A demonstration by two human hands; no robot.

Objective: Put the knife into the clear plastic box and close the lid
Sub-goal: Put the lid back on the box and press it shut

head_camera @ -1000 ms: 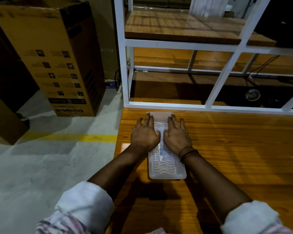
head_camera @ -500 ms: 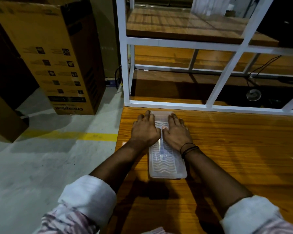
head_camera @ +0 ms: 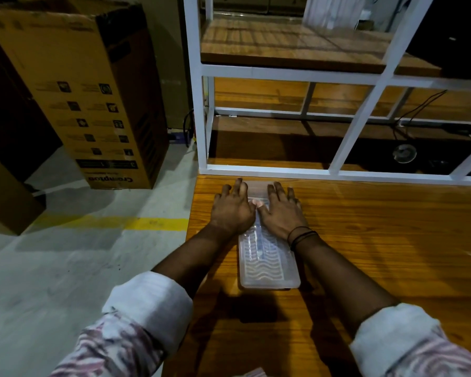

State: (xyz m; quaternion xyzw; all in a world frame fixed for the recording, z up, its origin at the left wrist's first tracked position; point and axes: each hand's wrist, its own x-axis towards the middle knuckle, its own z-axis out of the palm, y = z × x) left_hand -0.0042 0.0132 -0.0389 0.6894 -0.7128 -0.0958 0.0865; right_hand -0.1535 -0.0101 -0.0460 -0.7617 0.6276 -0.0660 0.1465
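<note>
A clear plastic box [head_camera: 268, 270] with a wavy-patterned lid lies lengthwise on the wooden table [head_camera: 378, 240], its lid down. Through the lid I can make out the knife [head_camera: 258, 238] lying along the box's middle. My left hand [head_camera: 232, 209] and my right hand [head_camera: 282, 212] both rest flat on the far half of the lid, fingers spread, thumbs nearly touching above the centre. The far end of the box is hidden under my hands.
A white metal shelf frame [head_camera: 201, 104] stands right behind the box at the table's far edge. The table's left edge is close beside my left hand. Cardboard boxes [head_camera: 85, 99] stand on the concrete floor at left, near a yellow floor line [head_camera: 147, 223].
Both hands have slid a little toward the far end of the lid, fingers curling slightly more over it. The box has stayed in place.
</note>
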